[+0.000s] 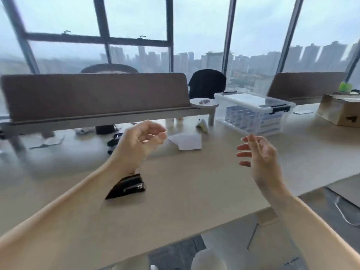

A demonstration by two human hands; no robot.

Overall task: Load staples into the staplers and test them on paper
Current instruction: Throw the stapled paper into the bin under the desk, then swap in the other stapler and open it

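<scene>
On the pale beige desk (194, 191), the black wedge-shaped stapler (126, 187) lies at seven o'clock from our left hand (140, 143), which hovers loosely curled and empty. The creased white paper sheet (187, 142) lies at its three o'clock. Farther toward three o'clock, well apart, our right hand (259, 154) hovers with relaxed fingers, empty.

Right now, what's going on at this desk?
A person has both hands raised over the desk, and neither seems to hold anything: the left hand is loosely curled, the right hand open. A black stapler lies on the desk under the left forearm, untouched. The paper lies farther back.
</scene>
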